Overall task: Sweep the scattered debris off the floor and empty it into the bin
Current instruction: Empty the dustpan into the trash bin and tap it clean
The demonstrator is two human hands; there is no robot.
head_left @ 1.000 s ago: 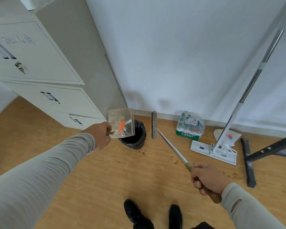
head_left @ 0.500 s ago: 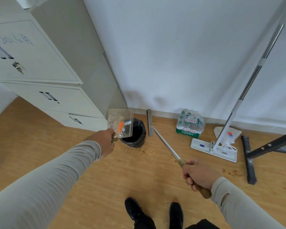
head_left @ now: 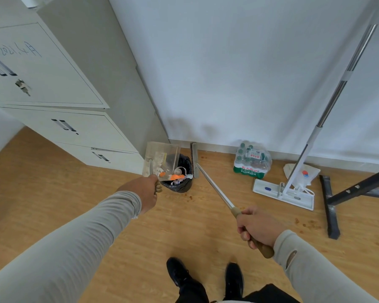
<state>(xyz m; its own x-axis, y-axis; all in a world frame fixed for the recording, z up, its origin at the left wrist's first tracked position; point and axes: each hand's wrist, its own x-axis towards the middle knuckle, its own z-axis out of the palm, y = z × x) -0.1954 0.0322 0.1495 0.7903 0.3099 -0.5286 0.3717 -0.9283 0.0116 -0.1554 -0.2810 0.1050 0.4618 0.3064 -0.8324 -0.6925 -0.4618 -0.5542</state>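
Tight corner here: the bin [head_left: 181, 182] sits on the floor [head_left: 79, 200] just beside the filing cabinet [head_left: 59, 127], close to the wall [head_left: 239, 73], so the cabinet closes off the bin's left side. The dustpan [head_left: 161, 159] covers the bin's left rim, and the broom head [head_left: 194, 159] stands just right of it, shaft [head_left: 214, 190] slanting across the near-right approach. Between pan and shaft there's open floor up to the bin's near side. Further right, a water-bottle pack [head_left: 252, 160], a mop [head_left: 283, 192] and a dark metal stand [head_left: 330, 204] crowd the baseboard. The gap behind the bin looks narrow, though it's hard to judge. Shoes [head_left: 204, 278] at bottom, bare floor ahead.
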